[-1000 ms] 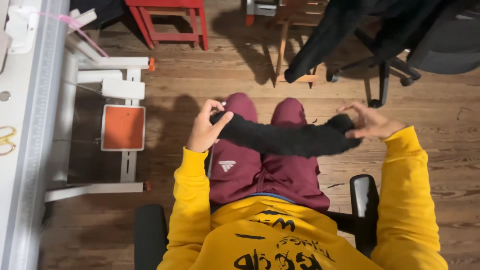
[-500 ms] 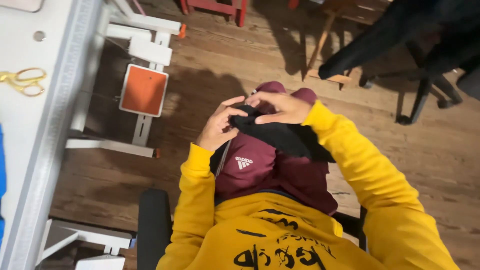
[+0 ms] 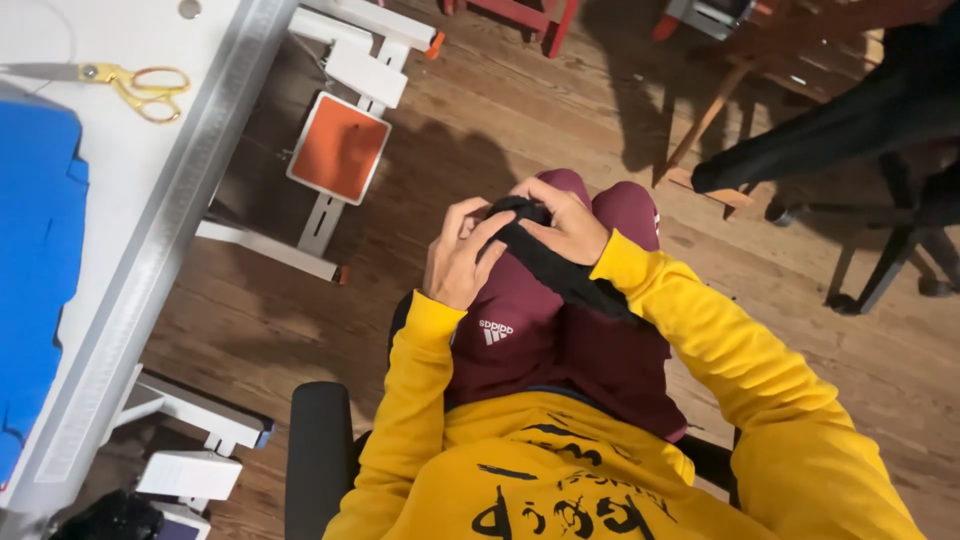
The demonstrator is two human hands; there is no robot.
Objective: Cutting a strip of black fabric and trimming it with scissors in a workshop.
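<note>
A black sock (image 3: 548,262) is pinched between both hands over the knees, above the maroon trousers (image 3: 560,340): left hand (image 3: 462,262) clenched on its bunched end, right hand (image 3: 562,222) gripping the same bundle from the opp. side, prob. so the fabric is kept gathered, not dangling. Vs. 1 s ago, when it was stretched wide, hands are brought together. Yellow scissors (image 3: 135,85) lie untouched on the desk (image 3: 140,260).

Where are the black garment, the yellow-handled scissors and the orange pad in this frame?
black garment (image 3: 560,275): head view, on the strip below the right hand.
yellow-handled scissors (image 3: 150,92): head view, on the handle loops.
orange pad (image 3: 339,148): head view, on its middle.
</note>
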